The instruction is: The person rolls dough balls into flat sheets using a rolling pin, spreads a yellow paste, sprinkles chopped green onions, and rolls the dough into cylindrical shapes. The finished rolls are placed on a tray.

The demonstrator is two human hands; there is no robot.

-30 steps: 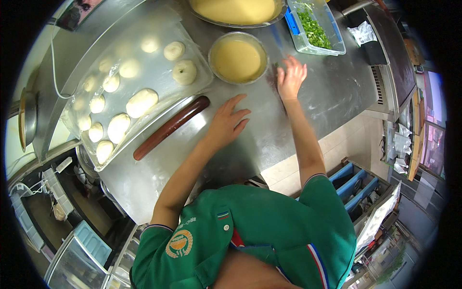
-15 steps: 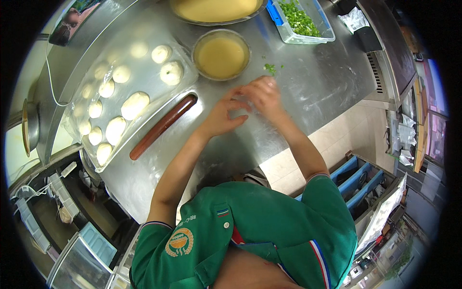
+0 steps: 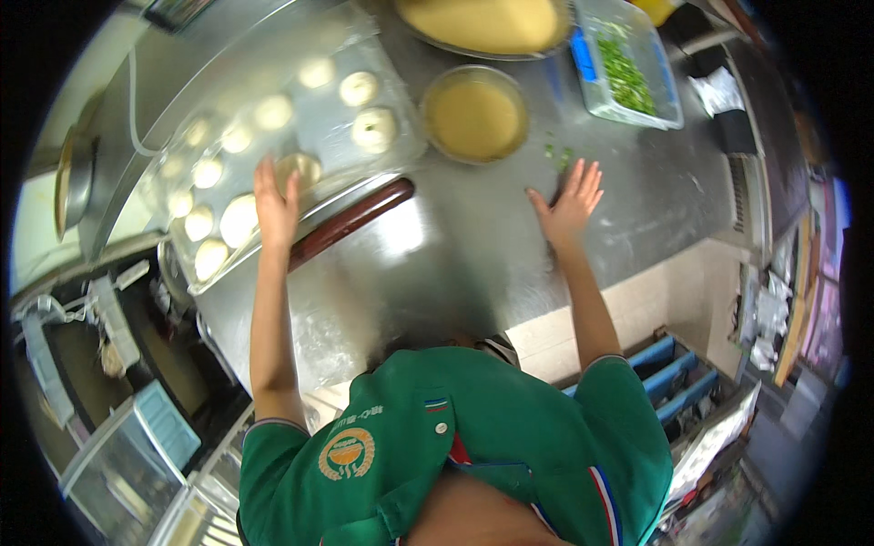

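Observation:
Fingers stretched and thumb apart, my left hand [image 3: 276, 205] is over the near edge of a tray [image 3: 360, 187] of pale dough balls. It is right beside a larger dough ball [image 3: 300, 170]; whether it touches the dough I cannot tell. Clear plastic film appears to lie over part of the tray. Another large dough piece [image 3: 238, 220] sits just left of my wrist. My right hand [image 3: 571, 205] is spread, palm down, at the steel table [image 3: 464, 227], close to scattered green bits [image 3: 563, 156]. A dark brown rolling pin [image 3: 355, 221] lies along the tray's near side.
A metal bowl of yellow liquid [image 3: 475, 115] stands beyond my hands, with a larger basin of similar liquid [image 3: 487, 23] behind it. At the far right is a clear tub [image 3: 669, 116] of chopped greens [image 3: 626, 77]. Blue-edged drawers [image 3: 678, 373] are low on the right.
My hands, earlier close together over the middle of the table, have parted. The left moved to the tray, the right moved to the right and spread out. The view has shifted.

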